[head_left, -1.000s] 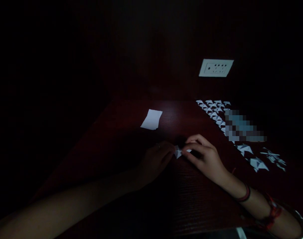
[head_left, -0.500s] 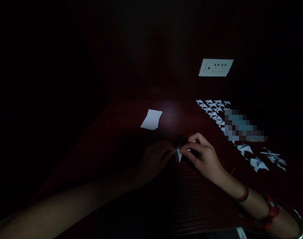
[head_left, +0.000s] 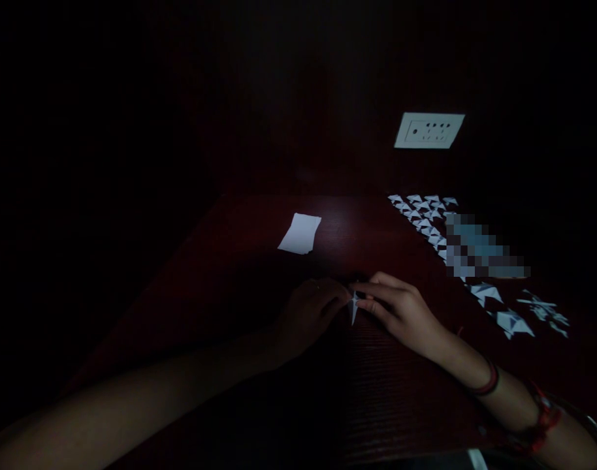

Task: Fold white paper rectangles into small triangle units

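Observation:
A small folded piece of white paper (head_left: pixel 354 311) is pinched between my two hands above the dark red table. My left hand (head_left: pixel 311 313), in deep shadow, has its thumb and fingertips closed on the paper's left side. From the right, my right hand (head_left: pixel 401 307) grips the same piece between thumb and forefinger. A pointed flap of the paper sticks out toward me below the fingertips; its upper part is mostly hidden by them. Beyond my hands lies a stack of white paper sheets (head_left: pixel 300 234).
Several folded white paper pieces (head_left: pixel 428 230) lie in rows along the right, two larger-looking ones (head_left: pixel 511 323) nearer me. Thin white paper strips (head_left: pixel 543 310) are heaped beside them. A pixelated bluish thing (head_left: pixel 479 245) lies there too. A socket plate (head_left: pixel 430 130) is on the back wall.
The fingertips of my right hand have come closer to my left, and the paper between them looks narrower, with one point showing below. The view has shifted slightly.

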Tool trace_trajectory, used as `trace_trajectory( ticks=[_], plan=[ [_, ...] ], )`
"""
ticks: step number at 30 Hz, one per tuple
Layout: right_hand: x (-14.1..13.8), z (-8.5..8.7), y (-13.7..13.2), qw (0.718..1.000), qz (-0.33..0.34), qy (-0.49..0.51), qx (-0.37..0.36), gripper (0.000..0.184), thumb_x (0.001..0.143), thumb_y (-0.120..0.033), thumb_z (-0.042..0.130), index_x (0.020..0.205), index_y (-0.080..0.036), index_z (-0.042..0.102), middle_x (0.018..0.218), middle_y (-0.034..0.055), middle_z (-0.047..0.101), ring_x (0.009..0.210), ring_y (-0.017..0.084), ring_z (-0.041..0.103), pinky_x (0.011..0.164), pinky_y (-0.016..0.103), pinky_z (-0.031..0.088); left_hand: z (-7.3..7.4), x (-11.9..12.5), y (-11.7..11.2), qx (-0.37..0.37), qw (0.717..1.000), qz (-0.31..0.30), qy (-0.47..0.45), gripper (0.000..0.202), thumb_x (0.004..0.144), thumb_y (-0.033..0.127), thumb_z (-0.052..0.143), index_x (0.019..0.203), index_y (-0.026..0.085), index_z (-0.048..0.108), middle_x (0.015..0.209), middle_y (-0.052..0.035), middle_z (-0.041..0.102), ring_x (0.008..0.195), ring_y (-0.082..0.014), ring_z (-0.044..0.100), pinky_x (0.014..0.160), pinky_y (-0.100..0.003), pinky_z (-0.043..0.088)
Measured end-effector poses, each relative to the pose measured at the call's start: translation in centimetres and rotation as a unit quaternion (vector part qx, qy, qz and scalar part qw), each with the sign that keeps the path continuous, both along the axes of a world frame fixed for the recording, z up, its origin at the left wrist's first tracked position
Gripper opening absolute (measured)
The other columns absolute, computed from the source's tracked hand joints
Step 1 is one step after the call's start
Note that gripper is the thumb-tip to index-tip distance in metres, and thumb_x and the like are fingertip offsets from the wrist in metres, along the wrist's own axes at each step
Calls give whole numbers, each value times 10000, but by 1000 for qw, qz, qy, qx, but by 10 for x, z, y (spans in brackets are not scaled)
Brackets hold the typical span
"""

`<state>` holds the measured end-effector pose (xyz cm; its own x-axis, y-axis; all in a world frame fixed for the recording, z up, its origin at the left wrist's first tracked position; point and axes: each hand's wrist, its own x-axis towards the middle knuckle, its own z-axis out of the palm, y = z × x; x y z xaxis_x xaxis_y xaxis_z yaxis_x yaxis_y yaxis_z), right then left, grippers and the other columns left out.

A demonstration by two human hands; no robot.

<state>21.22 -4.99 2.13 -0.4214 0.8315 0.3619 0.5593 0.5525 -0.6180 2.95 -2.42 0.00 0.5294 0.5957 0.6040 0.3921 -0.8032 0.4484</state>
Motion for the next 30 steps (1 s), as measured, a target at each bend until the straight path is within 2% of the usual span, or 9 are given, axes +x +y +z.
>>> trace_trajectory(
  ticks=[4,8,16,23,28,30],
  plan=[
    [-1,0,-1,1000,-12,-10,7,140,807,-162,464,866,-166,590,773,33,514,714,117,501,642,224,416,1,0,-1,-5,1000,0,8,74,810,125,467,819,172,523,811,14,581,754,-96,541,715,-224,439],
    [-3,0,-1,999,-40,-14,21,112,792,-156,484,840,-160,585,746,27,510,685,114,499,618,221,414,0,0,-1,4,1000,1,2,105,808,94,447,846,165,514,878,-10,546,825,-102,522,746,-230,435],
    [-5,1,-2,997,-64,-1,40,134,773,-159,503,885,-169,576,713,16,525,648,116,509,606,222,423,-1,0,-1,-10,1000,6,9,176,799,56,444,914,168,517,927,-17,506,846,-99,497,750,-231,431],
    [-3,-2,-1,998,-45,-6,38,247,785,-164,489,1021,-172,560,743,31,526,677,127,512,607,230,426,-4,-1,-1,-9,1000,-13,-4,224,778,36,448,936,176,522,957,-23,504,878,-110,496,759,-246,441],
    [-3,-2,0,998,-41,-19,33,155,797,-168,470,897,-168,588,754,36,530,681,125,517,605,227,427,-3,-1,-1,8,999,-47,-7,250,779,29,435,964,166,534,961,-41,506,895,-115,491,763,-256,446],
    [-3,-2,0,998,-47,-25,33,126,795,-163,473,855,-165,583,758,38,532,682,126,518,614,232,429,-2,0,-2,9,999,-43,-2,262,785,43,430,987,175,533,982,-47,502,912,-123,490,771,-268,448]
  ],
)
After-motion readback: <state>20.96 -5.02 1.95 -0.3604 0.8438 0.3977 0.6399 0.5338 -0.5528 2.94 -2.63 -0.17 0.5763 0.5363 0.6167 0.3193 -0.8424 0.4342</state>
